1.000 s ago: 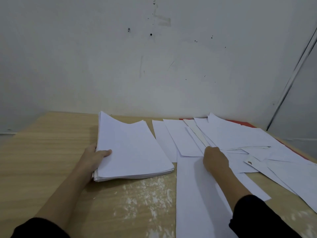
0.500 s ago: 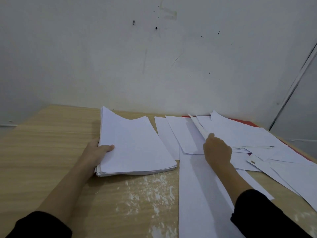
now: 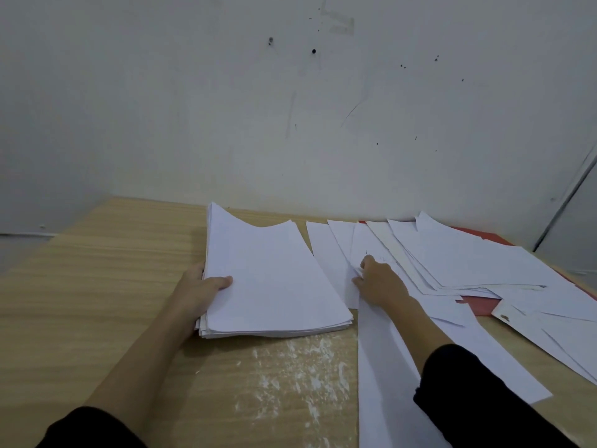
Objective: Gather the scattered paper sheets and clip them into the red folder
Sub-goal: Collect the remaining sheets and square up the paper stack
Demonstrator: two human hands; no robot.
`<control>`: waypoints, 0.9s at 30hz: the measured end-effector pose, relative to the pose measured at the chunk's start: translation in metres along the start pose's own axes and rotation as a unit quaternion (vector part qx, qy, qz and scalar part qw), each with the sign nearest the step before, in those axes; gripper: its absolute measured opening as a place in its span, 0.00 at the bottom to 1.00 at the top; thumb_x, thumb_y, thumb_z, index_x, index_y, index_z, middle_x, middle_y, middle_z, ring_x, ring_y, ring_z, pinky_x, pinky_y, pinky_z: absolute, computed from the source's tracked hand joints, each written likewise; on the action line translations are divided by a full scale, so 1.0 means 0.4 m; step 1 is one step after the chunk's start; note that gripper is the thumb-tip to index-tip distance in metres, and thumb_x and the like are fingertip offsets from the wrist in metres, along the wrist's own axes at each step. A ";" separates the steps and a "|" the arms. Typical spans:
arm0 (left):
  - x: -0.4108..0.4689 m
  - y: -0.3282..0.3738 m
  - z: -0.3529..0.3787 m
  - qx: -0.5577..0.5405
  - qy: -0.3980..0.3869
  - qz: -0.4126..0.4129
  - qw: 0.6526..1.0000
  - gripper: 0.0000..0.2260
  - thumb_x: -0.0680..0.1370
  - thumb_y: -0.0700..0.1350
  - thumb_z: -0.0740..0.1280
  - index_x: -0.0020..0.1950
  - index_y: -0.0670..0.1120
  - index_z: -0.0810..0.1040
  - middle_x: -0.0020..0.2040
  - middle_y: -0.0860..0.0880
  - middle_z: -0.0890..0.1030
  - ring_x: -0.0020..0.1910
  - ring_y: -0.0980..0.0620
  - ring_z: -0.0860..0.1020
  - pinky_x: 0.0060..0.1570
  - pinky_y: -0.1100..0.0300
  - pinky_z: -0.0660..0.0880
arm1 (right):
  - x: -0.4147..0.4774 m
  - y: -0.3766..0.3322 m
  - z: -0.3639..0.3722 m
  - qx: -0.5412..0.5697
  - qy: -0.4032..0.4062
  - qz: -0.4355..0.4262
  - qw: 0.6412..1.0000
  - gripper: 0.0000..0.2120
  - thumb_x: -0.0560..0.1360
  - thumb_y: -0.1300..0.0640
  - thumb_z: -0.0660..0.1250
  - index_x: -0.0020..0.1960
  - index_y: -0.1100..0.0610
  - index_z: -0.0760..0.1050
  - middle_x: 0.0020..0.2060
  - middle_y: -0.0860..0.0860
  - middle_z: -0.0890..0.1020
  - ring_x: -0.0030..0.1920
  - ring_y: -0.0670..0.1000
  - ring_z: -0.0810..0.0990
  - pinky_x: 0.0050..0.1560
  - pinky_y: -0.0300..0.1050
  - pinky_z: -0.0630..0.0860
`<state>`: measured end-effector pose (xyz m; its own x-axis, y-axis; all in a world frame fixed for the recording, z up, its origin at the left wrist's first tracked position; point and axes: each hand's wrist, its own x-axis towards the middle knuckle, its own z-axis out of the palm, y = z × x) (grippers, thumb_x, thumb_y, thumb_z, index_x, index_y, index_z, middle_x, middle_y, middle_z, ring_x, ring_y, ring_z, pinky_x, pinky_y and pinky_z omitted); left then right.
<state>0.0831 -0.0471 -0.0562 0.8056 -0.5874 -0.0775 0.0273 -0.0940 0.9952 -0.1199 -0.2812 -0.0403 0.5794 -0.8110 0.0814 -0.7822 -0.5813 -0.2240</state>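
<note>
A thick stack of white sheets [image 3: 274, 276] lies on the wooden table [image 3: 97, 270], left of centre. My left hand [image 3: 202, 286] grips its left edge, thumb on top. To the right, several loose white sheets [image 3: 468, 260] lie scattered and overlapping. The red folder [image 3: 481, 303] lies under them, only patches of it showing. My right hand [image 3: 378, 279] pinches the edge of a loose sheet [image 3: 365, 250] at the left side of the scattered pile. A long sheet [image 3: 387, 367] runs under my right forearm toward me.
A white wall [image 3: 290, 124] rises right behind the table's far edge. White scuff marks [image 3: 290, 367] cover the wood in front of the stack. A grey door frame [image 3: 568, 205] stands at the far right.
My right hand moved left from the lifted sheet and now pinches a sheet nearer the stack. More red folder shows. My left hand stays on the stack.
</note>
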 end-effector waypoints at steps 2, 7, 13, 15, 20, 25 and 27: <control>0.001 0.001 0.002 -0.001 0.000 0.000 1.000 0.07 0.76 0.40 0.68 0.53 0.46 0.75 0.40 0.54 0.79 0.37 0.54 0.79 0.29 0.62 0.70 | 0.000 0.001 -0.002 0.002 -0.015 -0.003 1.000 0.07 0.78 0.60 0.59 0.54 0.62 0.67 0.45 0.56 0.75 0.41 0.54 0.72 0.38 0.42 0.67; 0.000 0.003 0.001 0.000 -0.001 -0.003 1.000 0.07 0.76 0.40 0.68 0.53 0.46 0.75 0.41 0.54 0.79 0.38 0.53 0.79 0.30 0.62 0.70 | 0.008 -0.004 -0.006 0.008 0.023 0.031 0.999 0.18 0.78 0.68 0.54 0.31 0.56 0.59 0.30 0.50 0.66 0.30 0.50 0.68 0.26 0.37 0.59; -0.001 0.004 0.001 0.006 0.001 0.001 1.000 0.05 0.76 0.40 0.68 0.49 0.48 0.75 0.38 0.55 0.79 0.35 0.56 0.79 0.26 0.66 0.70 | 0.009 0.020 -0.017 0.032 0.066 0.031 0.997 0.18 0.80 0.61 0.56 0.32 0.57 0.60 0.29 0.51 0.67 0.27 0.46 0.65 0.26 0.38 0.58; -0.001 0.004 0.001 0.008 0.001 0.000 1.000 0.05 0.76 0.40 0.68 0.50 0.47 0.75 0.39 0.55 0.79 0.35 0.56 0.79 0.26 0.66 0.69 | 0.003 0.026 -0.020 0.033 0.041 0.020 0.998 0.15 0.79 0.61 0.59 0.34 0.59 0.64 0.31 0.52 0.69 0.28 0.46 0.65 0.26 0.37 0.59; 0.001 0.001 0.000 0.013 -0.003 -0.004 1.000 0.06 0.76 0.40 0.68 0.52 0.46 0.75 0.40 0.54 0.80 0.36 0.55 0.79 0.28 0.64 0.70 | -0.013 0.037 -0.026 0.022 0.032 0.016 0.999 0.14 0.73 0.69 0.58 0.33 0.58 0.61 0.31 0.54 0.69 0.30 0.50 0.65 0.30 0.39 0.61; 0.002 0.003 -0.001 0.015 -0.007 -0.015 1.000 0.08 0.76 0.41 0.68 0.54 0.45 0.76 0.42 0.52 0.80 0.39 0.52 0.80 0.31 0.61 0.71 | -0.015 0.055 -0.049 0.043 0.170 0.012 0.984 0.13 0.80 0.64 0.58 0.37 0.63 0.69 0.31 0.57 0.74 0.32 0.56 0.75 0.33 0.44 0.71; 0.003 0.001 -0.001 0.015 -0.010 -0.019 1.000 0.09 0.76 0.42 0.69 0.55 0.44 0.76 0.44 0.51 0.81 0.41 0.51 0.81 0.32 0.60 0.72 | -0.022 0.046 -0.063 0.044 0.227 -0.008 0.973 0.15 0.80 0.57 0.60 0.37 0.63 0.71 0.30 0.57 0.75 0.31 0.56 0.75 0.32 0.46 0.71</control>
<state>0.0844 -0.0475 -0.0557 0.7920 -0.5995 -0.1159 0.0388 -0.1401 0.9894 -0.1452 -0.2866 -0.0206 0.4150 -0.7595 0.5010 -0.7399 -0.6021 -0.2999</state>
